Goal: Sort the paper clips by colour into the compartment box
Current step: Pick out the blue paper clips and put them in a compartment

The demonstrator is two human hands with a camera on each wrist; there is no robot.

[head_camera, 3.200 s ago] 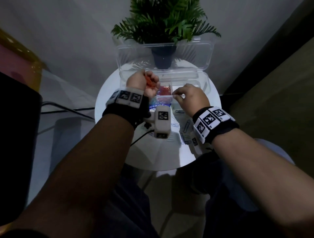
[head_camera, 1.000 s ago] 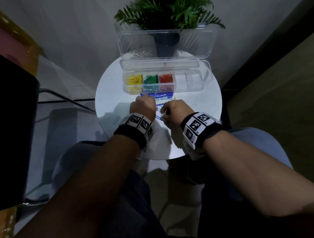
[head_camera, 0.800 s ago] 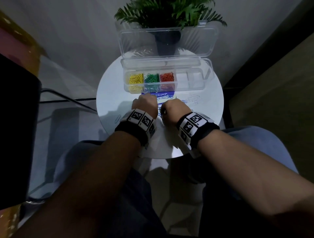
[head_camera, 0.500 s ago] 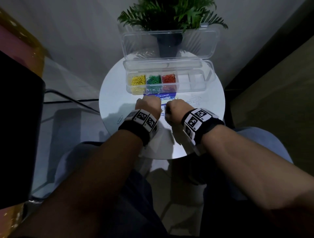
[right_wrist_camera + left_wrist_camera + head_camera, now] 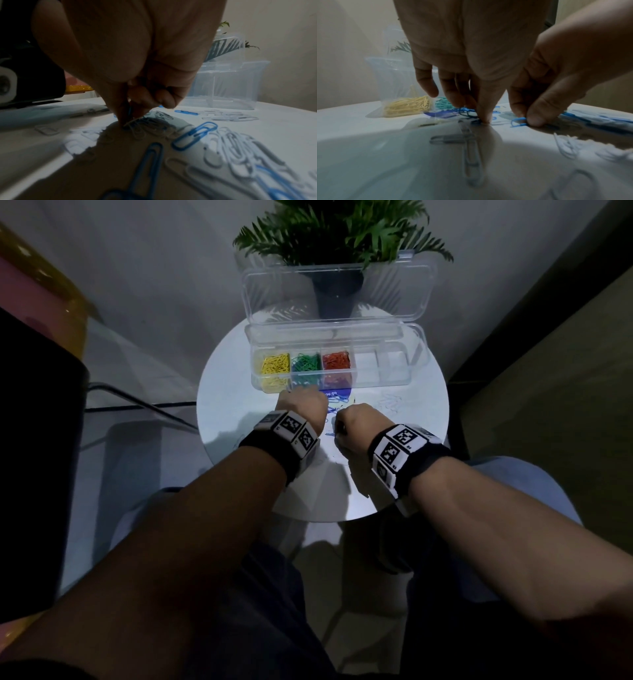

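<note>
The clear compartment box (image 5: 383, 376) stands open at the table's back. It holds yellow clips (image 5: 275, 364), green clips (image 5: 306, 363) and red clips (image 5: 336, 360) in its three left compartments. Blue clips (image 5: 335, 409) lie just in front of it, between my hands. My left hand (image 5: 303, 407) points down, its thumb and fingers pinching at a tangle of blue clips (image 5: 467, 112). My right hand (image 5: 351, 424) is curled beside it, thumb and forefinger pinching a blue clip (image 5: 129, 109) against the tabletop. More blue clips (image 5: 193, 135) and white clips (image 5: 236, 150) lie near the right wrist.
The small round white table (image 5: 239, 405) carries a potted plant (image 5: 337, 251) behind the box's raised lid (image 5: 274, 289). White clips (image 5: 390, 405) lie scattered at the right; grey clips (image 5: 469, 147) lie under my left wrist. A dark chair (image 5: 34, 440) stands at the left.
Earlier my left hand held red clips over the box; both hands have since come down to the blue clips in front of it. Over the last second they only shifted slightly.
</note>
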